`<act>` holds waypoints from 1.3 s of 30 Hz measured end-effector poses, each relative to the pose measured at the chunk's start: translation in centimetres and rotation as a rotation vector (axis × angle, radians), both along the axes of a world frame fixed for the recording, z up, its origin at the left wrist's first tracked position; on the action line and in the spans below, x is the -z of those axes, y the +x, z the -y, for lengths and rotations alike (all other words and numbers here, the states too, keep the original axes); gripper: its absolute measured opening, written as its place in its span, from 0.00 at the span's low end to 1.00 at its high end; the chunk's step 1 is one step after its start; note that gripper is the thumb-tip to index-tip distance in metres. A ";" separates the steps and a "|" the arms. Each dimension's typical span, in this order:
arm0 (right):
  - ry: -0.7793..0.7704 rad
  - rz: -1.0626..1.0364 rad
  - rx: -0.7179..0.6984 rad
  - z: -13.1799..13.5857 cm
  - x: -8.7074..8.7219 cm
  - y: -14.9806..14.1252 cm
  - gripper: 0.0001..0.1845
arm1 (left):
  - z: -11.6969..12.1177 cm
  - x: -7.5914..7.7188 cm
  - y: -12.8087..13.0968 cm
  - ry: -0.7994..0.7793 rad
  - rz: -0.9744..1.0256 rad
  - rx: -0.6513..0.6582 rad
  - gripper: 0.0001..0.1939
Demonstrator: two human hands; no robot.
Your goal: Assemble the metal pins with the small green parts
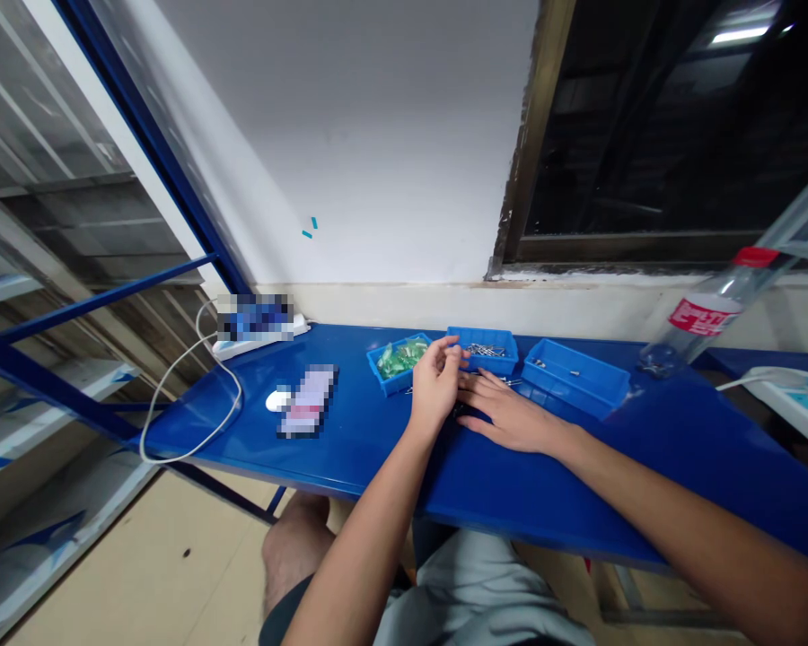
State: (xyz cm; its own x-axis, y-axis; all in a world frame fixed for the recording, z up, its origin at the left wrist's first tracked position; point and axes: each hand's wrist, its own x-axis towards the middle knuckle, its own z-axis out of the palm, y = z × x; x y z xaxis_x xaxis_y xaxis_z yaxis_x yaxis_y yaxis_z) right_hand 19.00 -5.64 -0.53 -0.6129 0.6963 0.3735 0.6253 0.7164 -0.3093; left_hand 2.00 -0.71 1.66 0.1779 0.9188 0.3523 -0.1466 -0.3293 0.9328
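My left hand [437, 381] is raised just above the blue table [377, 453], thumb and fingers curled together in a pinch. Whatever is between those fingertips is too small to make out. Beside it, my right hand [508, 414] lies palm down on the table with its fingers stretched out towards the left hand. A few thin metal pieces [510, 382] show just past the right fingers, and something dark is partly hidden under that hand. Behind my hands stands a blue bin [502, 365] of slim metal parts. Left of it is a blue bin [391, 388] with green plastic-wrapped items.
Another blue bin [579, 395] with a few small metal parts sits at the right. Beyond it stands a plastic bottle [704, 316] with a red cap. A blurred-out phone-like object [310, 399], a white round item [278, 401] and a looping white cable [149, 422] lie left.
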 end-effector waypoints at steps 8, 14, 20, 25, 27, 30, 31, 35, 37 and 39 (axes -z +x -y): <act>0.134 -0.009 0.117 -0.6 0.5 0.9 0.17 | 0.3 -0.1 0.1 -0.012 -0.038 0.006 0.17; 0.174 0.025 0.202 -0.8 0.8 1.6 0.11 | 0.4 0.2 0.1 0.011 -0.103 0.013 0.17; 0.151 -0.012 0.217 -1.3 1.1 1.9 0.12 | 0.6 0.1 0.0 0.015 -0.178 0.011 0.17; 0.139 -0.045 0.223 -1.4 1.2 2.1 0.12 | 0.7 0.0 0.0 0.059 -0.204 0.025 0.16; 0.137 -0.049 0.232 -1.4 1.2 2.2 0.12 | 0.8 0.0 0.0 0.086 -0.224 0.028 0.15; 0.143 -0.049 0.254 -1.5 1.2 2.3 0.12 | 0.9 -0.1 0.0 0.119 -0.264 0.035 0.15; 0.149 -0.046 0.259 -1.5 1.2 2.3 0.12 | 1.0 -0.2 0.0 0.127 -0.276 0.038 0.15; 0.177 -0.047 0.272 -1.5 1.2 2.3 0.10 | 1.4 -0.3 -0.1 0.176 -0.331 0.048 0.14; 0.190 -0.055 0.275 -1.4 1.1 2.3 0.10 | 1.4 -0.3 -0.2 0.204 -0.363 0.046 0.14; 0.195 -0.066 0.278 -1.4 1.0 2.4 0.10 | 1.3 -0.2 -0.2 0.228 -0.402 0.041 0.15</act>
State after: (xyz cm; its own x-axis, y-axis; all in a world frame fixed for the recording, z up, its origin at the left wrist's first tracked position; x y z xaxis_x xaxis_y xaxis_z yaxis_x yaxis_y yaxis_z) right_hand 21.36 -4.25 -1.57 -0.3799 0.7451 0.5481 0.7882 0.5709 -0.2297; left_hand 1.79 -2.05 1.85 0.3765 0.8151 0.4403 0.1948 -0.5343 0.8226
